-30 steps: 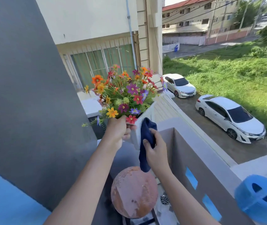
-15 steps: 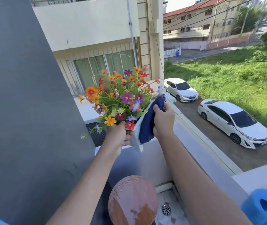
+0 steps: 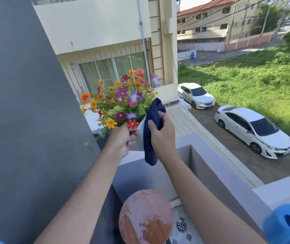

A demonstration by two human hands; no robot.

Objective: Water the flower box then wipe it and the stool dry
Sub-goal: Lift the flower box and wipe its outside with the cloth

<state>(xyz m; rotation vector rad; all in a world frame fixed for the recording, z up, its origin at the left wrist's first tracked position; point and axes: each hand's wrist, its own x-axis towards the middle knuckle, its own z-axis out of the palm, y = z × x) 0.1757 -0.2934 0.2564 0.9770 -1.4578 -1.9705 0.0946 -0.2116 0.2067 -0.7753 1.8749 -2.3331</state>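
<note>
A white flower box point(image 3: 140, 128) full of colourful flowers point(image 3: 123, 101) is held up in the air in front of me, tilted. My left hand point(image 3: 123, 140) grips its near end from below. A dark blue cloth point(image 3: 152, 131) is pressed against the box's right side, and my right hand point(image 3: 161, 133) is closed on it; the cloth's tail hangs down below the hand. Most of the box is hidden by the flowers, the cloth and my hands. Below my arms stands the round stool point(image 3: 146, 217), its top worn pink with rusty patches.
A dark grey wall point(image 3: 26, 111) fills the left. The grey balcony parapet point(image 3: 211, 173) runs along the right with a drop to a lane and two white cars point(image 3: 253, 129) beyond. A blue watering can point(image 3: 288, 224) sits at the bottom right. A floor drain point(image 3: 181, 225) lies beside the stool.
My right hand slid the cloth up along the box's side half a second ago and has now come back down toward its near end. The box stays held up.
</note>
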